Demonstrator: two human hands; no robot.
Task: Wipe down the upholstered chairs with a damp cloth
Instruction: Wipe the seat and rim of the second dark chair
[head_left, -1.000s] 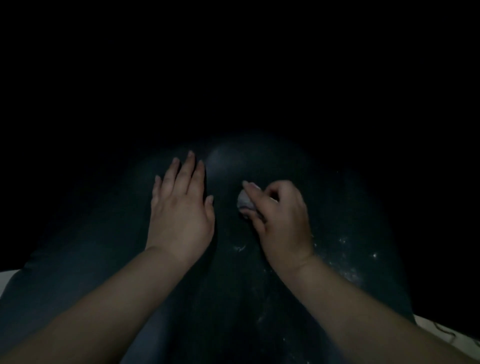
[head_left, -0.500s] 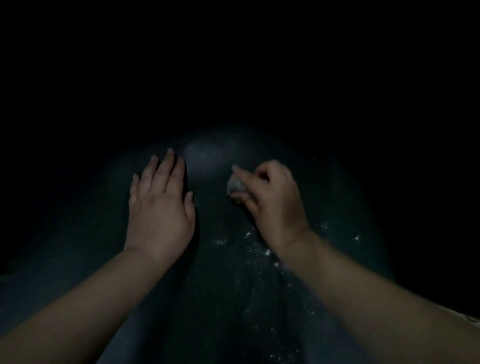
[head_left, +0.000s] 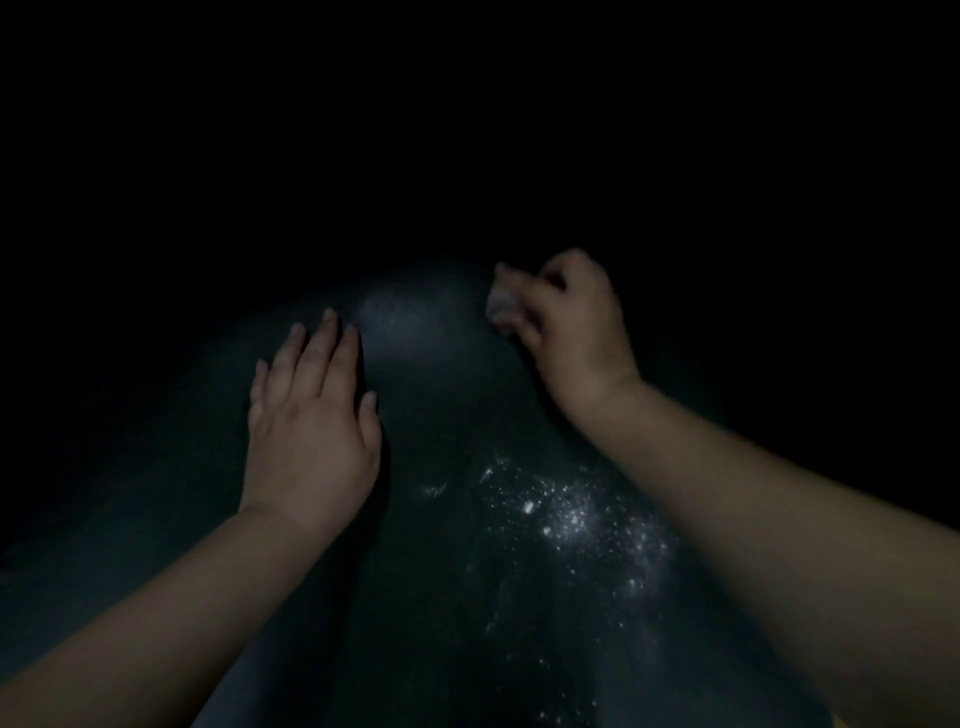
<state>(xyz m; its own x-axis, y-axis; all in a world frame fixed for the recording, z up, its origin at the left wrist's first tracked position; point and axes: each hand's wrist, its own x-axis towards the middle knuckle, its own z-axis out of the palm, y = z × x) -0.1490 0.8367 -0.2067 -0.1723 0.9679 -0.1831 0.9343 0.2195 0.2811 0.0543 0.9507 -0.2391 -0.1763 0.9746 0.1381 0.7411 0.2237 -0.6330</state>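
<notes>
While the room sits almost in darkness, the cloth (head_left: 500, 301) shows as a small pale wad, bunched up and poking out just beyond the knuckles of the right hand (head_left: 569, 325). That hand has its fingers curled tight round the wad, thumb side toward the middle, gripping it at the far, rounded top of the dark upholstered chair (head_left: 431, 395). Whether the cloth is actually touching the fabric there, I cannot tell in this light. The right forearm runs in from the lower right at a slant, wrist bent slightly down toward the chair.

Over on the other side of the chair's lit crown, the left hand (head_left: 311, 415) lies flat on the upholstery, palm down, fingers straight and close together, thumb held out a little toward the centre. It holds nothing. Its forearm comes up from the lower left corner.

Between the two forearms, nearer than the cloth, a scatter of white specks (head_left: 566, 514) glints on the chair's dark surface, close beside the right wrist.
</notes>
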